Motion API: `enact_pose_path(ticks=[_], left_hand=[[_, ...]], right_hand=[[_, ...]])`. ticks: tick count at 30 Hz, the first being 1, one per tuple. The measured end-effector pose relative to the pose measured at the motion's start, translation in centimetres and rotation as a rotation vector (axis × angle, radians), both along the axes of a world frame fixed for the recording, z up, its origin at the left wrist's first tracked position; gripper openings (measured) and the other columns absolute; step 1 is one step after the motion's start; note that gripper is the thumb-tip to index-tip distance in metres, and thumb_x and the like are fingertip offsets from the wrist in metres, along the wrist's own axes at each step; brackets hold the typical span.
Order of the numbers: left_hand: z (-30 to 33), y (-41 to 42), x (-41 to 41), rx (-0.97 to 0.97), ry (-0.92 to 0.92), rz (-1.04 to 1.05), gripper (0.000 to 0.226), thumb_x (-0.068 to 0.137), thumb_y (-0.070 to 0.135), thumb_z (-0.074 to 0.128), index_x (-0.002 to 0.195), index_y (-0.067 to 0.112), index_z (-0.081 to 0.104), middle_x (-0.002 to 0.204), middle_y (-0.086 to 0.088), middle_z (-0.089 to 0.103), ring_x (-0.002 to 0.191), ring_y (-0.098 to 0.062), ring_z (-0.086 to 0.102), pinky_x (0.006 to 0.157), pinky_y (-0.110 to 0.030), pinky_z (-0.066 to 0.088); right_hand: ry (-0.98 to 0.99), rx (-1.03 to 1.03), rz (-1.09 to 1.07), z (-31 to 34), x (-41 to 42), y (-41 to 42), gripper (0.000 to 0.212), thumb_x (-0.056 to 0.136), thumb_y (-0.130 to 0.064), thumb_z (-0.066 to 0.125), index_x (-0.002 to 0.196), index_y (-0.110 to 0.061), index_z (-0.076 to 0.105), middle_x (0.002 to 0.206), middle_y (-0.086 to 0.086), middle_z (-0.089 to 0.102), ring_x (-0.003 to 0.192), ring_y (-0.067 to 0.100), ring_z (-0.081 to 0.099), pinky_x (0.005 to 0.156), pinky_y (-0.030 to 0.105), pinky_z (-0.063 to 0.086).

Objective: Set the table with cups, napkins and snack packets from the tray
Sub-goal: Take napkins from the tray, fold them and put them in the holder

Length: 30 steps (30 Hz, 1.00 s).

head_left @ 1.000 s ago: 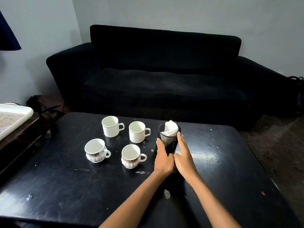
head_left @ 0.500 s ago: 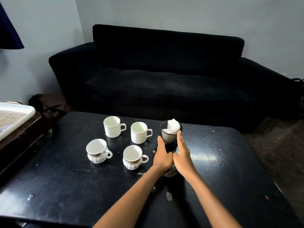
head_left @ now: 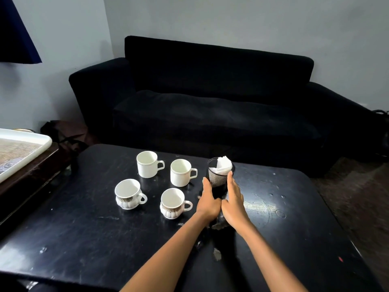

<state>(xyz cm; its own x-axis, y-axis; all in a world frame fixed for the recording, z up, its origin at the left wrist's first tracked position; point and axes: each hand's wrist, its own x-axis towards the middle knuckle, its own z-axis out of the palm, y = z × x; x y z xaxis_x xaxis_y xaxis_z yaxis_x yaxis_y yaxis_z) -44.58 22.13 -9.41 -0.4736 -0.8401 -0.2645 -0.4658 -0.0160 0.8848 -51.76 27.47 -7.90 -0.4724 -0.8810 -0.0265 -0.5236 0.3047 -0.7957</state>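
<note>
Hands [head_left: 221,202] unmoved, flanking mesh holder [head_left: 220,179]; its base hidden.

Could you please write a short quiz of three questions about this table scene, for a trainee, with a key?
1. True or false: the mesh holder on the black table has white napkins in it.
2. How many cups stand on the table?
A. three
B. four
C. five
3. Fill in: the left hand and right hand touch the two sides of the ____.

Key:
1. True.
2. B: two plain cups behind, two patterned cups in front.
3. Mesh holder; the fingers lie straight along its sides.
</note>
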Motion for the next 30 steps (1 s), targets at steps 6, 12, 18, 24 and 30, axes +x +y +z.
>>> enact_pose_path(ticks=[6,12,18,24,30], left_hand=[[-0.5,1.9,1.6,-0.062,0.014,0.000,0.079,0.092,0.017,0.042,0.151,0.027,-0.011,0.154,-0.008,0.031,0.137,-0.023,0.036,0.096,-0.023,0.033],[-1.4,4.9,5.7,-0.112,0.035,-0.046,0.077,0.090,0.021,0.049,0.153,0.026,0.005,0.137,0.020,0.046,0.136,-0.014,0.039,0.091,-0.015,0.030],[-1.8,7.3,11.0,-0.290,0.097,0.237,0.043,0.089,0.014,0.053,0.126,0.037,0.053,0.126,0.017,0.060,0.112,0.009,0.053,0.098,-0.016,0.041],[-1.7,7.2,15.3,-0.453,0.100,0.586,0.048,0.085,0.004,0.052,0.115,0.042,0.051,0.125,0.019,0.051,0.114,-0.004,0.051,0.085,-0.018,0.042],[-1.7,5.5,17.9,-0.456,-0.039,0.594,0.078,0.085,0.006,0.053,0.151,0.021,0.015,0.159,0.005,0.014,0.144,-0.012,0.018,0.107,-0.021,0.023]], right_hand=[[0.001,-0.113,-0.098,-0.1,1.5,0.8,0.083,0.081,0.007,0.042,0.149,-0.026,0.008,0.155,0.000,0.020,0.142,0.019,0.020,0.115,0.040,0.023],[-0.059,-0.181,-0.034,-0.8,4.7,2.4,0.070,0.080,0.010,0.044,0.143,-0.018,0.032,0.147,0.001,0.034,0.136,0.013,0.031,0.113,0.026,0.024],[0.014,-0.256,0.058,-1.0,8.2,3.7,0.059,0.081,0.009,0.048,0.135,-0.014,0.044,0.140,0.001,0.042,0.133,0.014,0.035,0.114,0.034,0.028],[0.317,-0.231,0.201,-1.7,11.8,4.5,0.063,0.087,-0.005,0.049,0.145,-0.020,0.029,0.155,-0.004,0.019,0.144,0.009,0.013,0.116,0.023,0.010],[0.601,-0.128,0.270,-3.1,14.1,4.5,0.074,0.087,-0.020,0.048,0.149,-0.018,0.007,0.155,0.002,-0.011,0.141,0.020,-0.017,0.115,0.036,-0.010]])
